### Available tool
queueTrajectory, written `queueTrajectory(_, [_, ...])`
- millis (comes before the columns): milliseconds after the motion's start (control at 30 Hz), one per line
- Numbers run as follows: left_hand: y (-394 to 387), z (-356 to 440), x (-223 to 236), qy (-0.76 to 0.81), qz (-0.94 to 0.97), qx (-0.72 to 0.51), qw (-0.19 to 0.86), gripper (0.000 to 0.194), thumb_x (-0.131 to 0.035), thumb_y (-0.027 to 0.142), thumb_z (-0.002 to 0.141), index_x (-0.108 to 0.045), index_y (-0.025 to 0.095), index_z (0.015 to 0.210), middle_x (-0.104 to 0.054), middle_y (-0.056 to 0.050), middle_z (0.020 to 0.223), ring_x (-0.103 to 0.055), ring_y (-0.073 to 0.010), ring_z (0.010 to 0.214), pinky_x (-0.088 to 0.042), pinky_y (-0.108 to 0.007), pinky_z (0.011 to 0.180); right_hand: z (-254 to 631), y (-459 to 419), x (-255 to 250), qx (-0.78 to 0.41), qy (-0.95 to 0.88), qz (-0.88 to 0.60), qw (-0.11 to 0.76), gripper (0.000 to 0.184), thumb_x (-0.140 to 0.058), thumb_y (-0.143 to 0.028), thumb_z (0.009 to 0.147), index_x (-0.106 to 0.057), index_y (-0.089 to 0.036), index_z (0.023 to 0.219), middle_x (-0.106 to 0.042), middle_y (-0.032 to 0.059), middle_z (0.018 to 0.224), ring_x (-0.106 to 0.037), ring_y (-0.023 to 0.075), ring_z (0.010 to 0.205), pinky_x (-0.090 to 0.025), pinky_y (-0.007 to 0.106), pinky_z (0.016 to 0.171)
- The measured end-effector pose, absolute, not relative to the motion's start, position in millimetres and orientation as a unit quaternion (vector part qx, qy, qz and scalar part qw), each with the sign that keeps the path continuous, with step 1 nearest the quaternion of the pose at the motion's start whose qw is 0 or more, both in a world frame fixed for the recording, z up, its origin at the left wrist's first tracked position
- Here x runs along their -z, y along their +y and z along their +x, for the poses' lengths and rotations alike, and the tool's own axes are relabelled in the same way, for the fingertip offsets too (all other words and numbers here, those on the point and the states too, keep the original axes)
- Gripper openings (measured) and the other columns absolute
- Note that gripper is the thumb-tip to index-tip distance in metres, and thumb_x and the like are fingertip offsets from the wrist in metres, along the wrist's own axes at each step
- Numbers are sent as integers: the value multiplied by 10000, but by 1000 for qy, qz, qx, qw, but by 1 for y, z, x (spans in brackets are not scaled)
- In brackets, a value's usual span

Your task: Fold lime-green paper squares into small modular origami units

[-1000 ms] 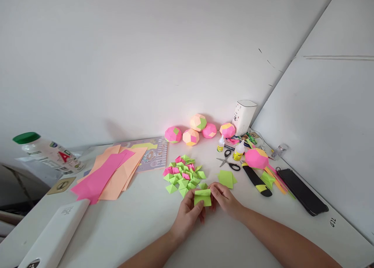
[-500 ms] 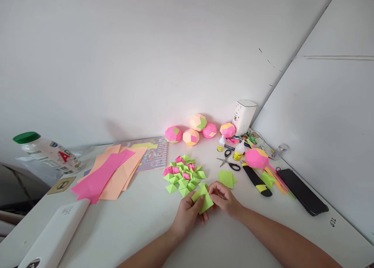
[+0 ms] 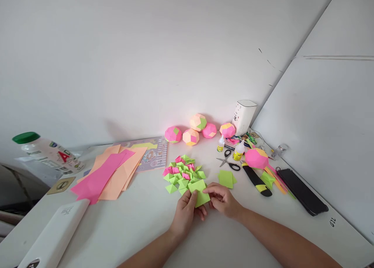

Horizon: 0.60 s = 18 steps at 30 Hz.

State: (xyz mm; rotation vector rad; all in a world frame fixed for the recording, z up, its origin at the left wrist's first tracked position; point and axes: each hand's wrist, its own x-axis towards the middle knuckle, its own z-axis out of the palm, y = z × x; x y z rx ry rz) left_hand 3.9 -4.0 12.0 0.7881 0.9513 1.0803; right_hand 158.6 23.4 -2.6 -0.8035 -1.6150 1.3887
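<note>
Gripping a green paper square point(image 3: 200, 194), the left hand point(image 3: 184, 212) has its thumb flat on the upper face and its fingers underneath. The square is at the near edge of the pile of folded pieces point(image 3: 183, 175), its top corner overlapping the pile in this view. The right hand point(image 3: 223, 200), to the near right of the pile, is partly curled, with its index fingertip at the square's right edge; whether finger and thumb pinch the paper, I cannot tell.

The pile itself is mostly green, with several pink pieces among them. Just right of the pile is a small stack of green squares point(image 3: 226, 178), and beyond that stack, to the pile's upper right, lie the scissors point(image 3: 225, 161) with blades spread. Two glue bottles, a smaller one point(image 3: 220, 146) and a larger one point(image 3: 239, 152), stand farther off on the same side. Well right of the pile are a black-and-yellow cutter point(image 3: 256, 179), a pink and orange faceted ball point(image 3: 256, 158) and a black phone point(image 3: 300, 190). Behind the pile, a group of four faceted paper balls point(image 3: 191, 137) sits near the wall, one resting on top of others. Left of the pile, a pink sheet point(image 3: 102, 174) overlaps peach sheets point(image 3: 117, 184).
</note>
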Motion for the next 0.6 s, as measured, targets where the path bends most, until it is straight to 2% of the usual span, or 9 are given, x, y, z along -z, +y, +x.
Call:
queueTrajectory(133, [-5, 5, -14, 437, 354, -483, 672, 325, -500, 482, 809, -474, 164, 746, -572, 23, 479, -549, -125, 403, -451, -229, 403, 157, 22, 1, -515, -686, -297, 419, 278, -567, -100, 715, -626, -202, 966, -482, 50, 933, -507, 90, 593, -453, 240, 525])
queueTrajectory(333, [-4, 4, -12, 436, 348, -475, 680, 343, -528, 503, 783, -464, 169, 738, -593, 10, 501, -599, -157, 454, -463, -242, 405, 157, 25, 10, -505, -699, -298, 409, 183, -623, -205, 755, -628, -203, 938, -460, 40, 896, -480, 75, 531, -461, 250, 495])
queueTrajectory(600, [-4, 2, -10, 416, 346, -468, 699, 325, -500, 482, 813, -464, 169, 731, -591, 7, 485, -595, -157, 440, -445, -238, 402, 156, 24, 8, -509, -703, -287, 406, 257, -653, -274, 752, -623, -197, 995, -477, 47, 907, -531, 103, 591, -470, 254, 516])
